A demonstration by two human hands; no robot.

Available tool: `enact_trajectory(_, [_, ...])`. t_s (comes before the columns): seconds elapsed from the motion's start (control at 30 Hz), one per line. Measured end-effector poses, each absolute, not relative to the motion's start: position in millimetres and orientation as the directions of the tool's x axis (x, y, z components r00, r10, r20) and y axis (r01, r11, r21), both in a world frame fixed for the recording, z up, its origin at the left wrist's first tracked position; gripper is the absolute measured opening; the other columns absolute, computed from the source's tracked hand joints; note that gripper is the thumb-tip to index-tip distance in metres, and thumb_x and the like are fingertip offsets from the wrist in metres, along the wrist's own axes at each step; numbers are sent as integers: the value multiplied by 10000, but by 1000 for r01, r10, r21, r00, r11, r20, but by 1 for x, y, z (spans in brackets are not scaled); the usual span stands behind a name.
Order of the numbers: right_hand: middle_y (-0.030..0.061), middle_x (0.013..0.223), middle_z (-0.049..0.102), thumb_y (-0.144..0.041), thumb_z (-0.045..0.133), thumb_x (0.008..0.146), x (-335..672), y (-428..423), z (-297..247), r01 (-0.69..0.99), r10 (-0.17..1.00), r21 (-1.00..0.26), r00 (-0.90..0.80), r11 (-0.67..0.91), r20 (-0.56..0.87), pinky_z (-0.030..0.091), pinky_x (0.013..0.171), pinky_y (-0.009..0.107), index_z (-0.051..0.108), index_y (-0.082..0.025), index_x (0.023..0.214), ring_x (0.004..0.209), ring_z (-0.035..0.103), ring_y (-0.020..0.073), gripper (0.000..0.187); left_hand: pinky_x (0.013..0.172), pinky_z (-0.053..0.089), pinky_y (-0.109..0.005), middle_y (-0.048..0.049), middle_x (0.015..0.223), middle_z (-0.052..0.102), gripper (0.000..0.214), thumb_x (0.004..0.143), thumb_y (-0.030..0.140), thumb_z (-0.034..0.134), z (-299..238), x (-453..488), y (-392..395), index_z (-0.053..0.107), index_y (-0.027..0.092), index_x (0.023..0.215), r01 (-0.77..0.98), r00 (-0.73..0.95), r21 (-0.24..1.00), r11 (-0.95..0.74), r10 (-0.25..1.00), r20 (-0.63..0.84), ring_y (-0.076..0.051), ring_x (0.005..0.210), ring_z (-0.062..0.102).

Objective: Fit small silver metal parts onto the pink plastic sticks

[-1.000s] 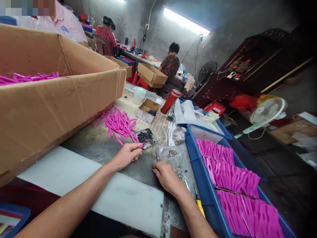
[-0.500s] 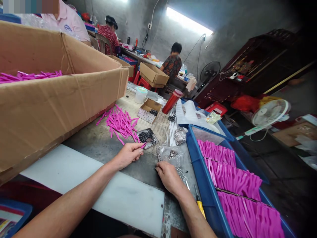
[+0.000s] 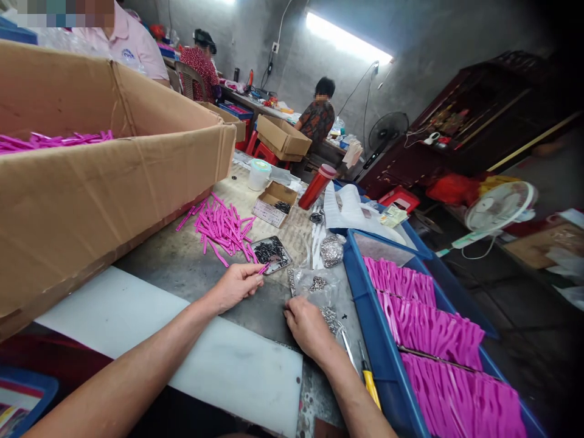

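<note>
My left hand (image 3: 239, 283) pinches a narrow pink plastic strip (image 3: 264, 268) between thumb and fingers, its tip pointing away beside a small tray of black parts (image 3: 272, 254). Beyond that hand lies a loose pile of pink plastic strips (image 3: 223, 224). To the right, my right hand (image 3: 308, 325) is low over the table with its thumb and fingers closed together; whatever they hold is hidden. Just past its knuckles is a clear bag with small metal parts (image 3: 318, 283).
A big cardboard box (image 3: 137, 176) walls off the left side. On the right stands a blue crate (image 3: 387, 359) with rows of pink pieces. A yellow-handled screwdriver (image 3: 370, 384) lies beside the crate. A red flask (image 3: 316, 187) and a small carton (image 3: 274, 204) stand farther back.
The right hand has shifted slightly, and the small dark bit at its fingertips no longer shows. My left hand keeps the pink strip in nearly the same place.
</note>
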State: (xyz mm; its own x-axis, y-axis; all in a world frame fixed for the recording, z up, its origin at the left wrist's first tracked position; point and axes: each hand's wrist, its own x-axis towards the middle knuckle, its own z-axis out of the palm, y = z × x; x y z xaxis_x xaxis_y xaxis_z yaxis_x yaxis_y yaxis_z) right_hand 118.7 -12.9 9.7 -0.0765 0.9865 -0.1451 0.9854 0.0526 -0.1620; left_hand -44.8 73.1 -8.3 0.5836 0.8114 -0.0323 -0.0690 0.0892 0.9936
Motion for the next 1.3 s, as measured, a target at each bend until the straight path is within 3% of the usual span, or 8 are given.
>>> enact_trajectory(0.2, [65,769,559,-88,381,789,118,-15,9,990,986,-111,-102,87,-132,358,662,217,542,-143,761,749,519,162,173,361,236,-151,35,559,442,189,714,293,494,-12,-45,74,561,118,690,-70,581,995,74,813,-20,-40,409,334])
enact_trajectory(0.5, [70,780,560,-74,365,802,121,-16,7,983,986,-168,-103,81,-128,358,677,214,544,-133,774,764,509,158,190,371,237,-150,37,560,441,166,720,267,483,-11,-46,73,552,120,683,-82,584,994,69,812,-8,-40,420,344])
enact_trajectory(0.7, [65,787,582,-85,383,800,125,-15,7,960,992,-275,-87,59,-93,373,688,206,569,-126,801,760,523,148,190,372,230,-151,40,550,436,168,720,269,480,-10,-46,74,546,117,693,-59,579,996,74,815,-26,-38,407,327])
enact_trajectory(0.9, [63,765,586,-93,415,783,124,-15,7,960,997,-276,-55,38,-55,390,672,218,583,-133,778,737,534,156,172,367,226,-144,42,540,429,171,711,262,483,-9,-46,73,556,110,738,-62,579,996,71,815,-22,-37,405,324])
enact_trajectory(1.17, [53,775,547,-67,411,771,122,-17,-1,955,985,-241,-172,174,29,414,630,219,565,-172,944,698,533,152,254,357,220,-142,37,547,439,195,698,264,496,-4,-45,72,564,101,779,-82,573,992,93,819,-30,-37,400,327])
enact_trajectory(1.3, [61,751,560,-85,420,776,126,-17,-2,925,976,-313,-195,215,94,422,639,232,569,-139,910,702,534,159,208,360,221,-142,36,551,439,184,705,263,491,-5,-45,73,559,102,763,-81,576,993,87,817,-25,-36,404,329])
